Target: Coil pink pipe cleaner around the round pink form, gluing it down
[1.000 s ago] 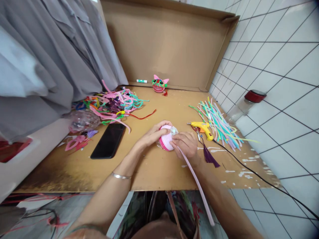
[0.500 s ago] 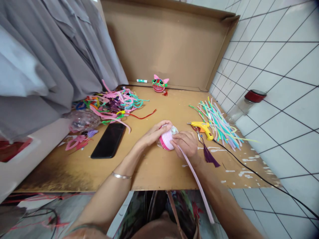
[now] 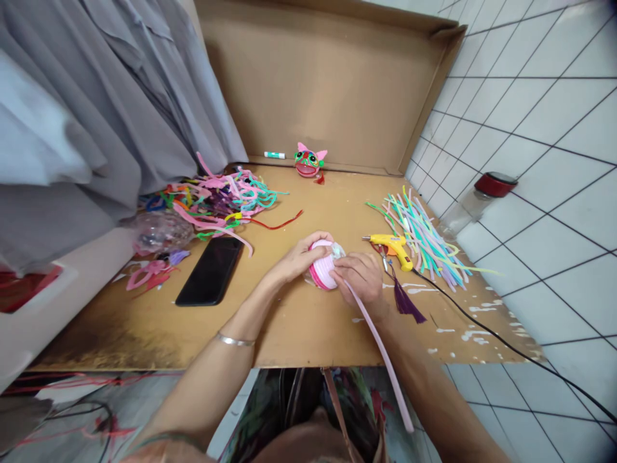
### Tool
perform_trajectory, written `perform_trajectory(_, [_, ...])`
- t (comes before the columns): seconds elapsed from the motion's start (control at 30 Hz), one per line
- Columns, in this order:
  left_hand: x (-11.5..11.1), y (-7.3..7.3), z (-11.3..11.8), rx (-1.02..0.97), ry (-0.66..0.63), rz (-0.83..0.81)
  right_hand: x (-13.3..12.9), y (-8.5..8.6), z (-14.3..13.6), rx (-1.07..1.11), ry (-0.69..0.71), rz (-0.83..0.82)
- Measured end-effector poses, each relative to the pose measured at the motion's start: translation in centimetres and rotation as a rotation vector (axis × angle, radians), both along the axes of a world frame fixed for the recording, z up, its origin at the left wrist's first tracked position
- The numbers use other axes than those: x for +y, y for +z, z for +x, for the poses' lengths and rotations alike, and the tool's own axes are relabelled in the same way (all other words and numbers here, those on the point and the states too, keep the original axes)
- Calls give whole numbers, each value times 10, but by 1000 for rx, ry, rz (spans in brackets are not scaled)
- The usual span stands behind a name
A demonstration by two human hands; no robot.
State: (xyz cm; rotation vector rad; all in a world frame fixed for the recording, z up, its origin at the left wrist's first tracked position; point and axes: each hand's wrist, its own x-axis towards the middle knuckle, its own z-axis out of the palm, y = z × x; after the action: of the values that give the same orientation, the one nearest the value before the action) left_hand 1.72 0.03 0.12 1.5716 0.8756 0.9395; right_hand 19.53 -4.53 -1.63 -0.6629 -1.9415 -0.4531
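A round piece (image 3: pixel 322 269) wrapped in pale and bright pink strips is held above the middle of the wooden table. My left hand (image 3: pixel 304 256) grips it from the left, with the thumb over its top. On its right side, my right hand (image 3: pixel 360 276) pinches a light pink fuzzy strip (image 3: pixel 380 347) against it, and the strip's long tail hangs down past the table's front edge. Part of the round piece near the right fingers looks clear and whitish.
A yellow glue gun (image 3: pixel 393 247) with a black cable, a purple tassel (image 3: pixel 407 301) and pastel strips (image 3: pixel 424 238) lie right. Left are a black phone (image 3: pixel 209 271) and tangled colourful strips (image 3: pixel 231 193). A pink-eared figure (image 3: pixel 309 162) stands by the cardboard (image 3: pixel 328 83).
My left thumb has shifted slightly on the round piece, which seems turned a little. Both hands keep nearly the same place.
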Motion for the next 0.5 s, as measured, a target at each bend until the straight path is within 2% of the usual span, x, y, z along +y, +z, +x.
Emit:
perform_trajectory(0.27, [-1,3,-4,32,-41,38,0,-1,0,-14,-33,-42])
perform_trajectory(0.5, [-4,10,-5,95,-28,0,1,-1,1,-5,1,-48])
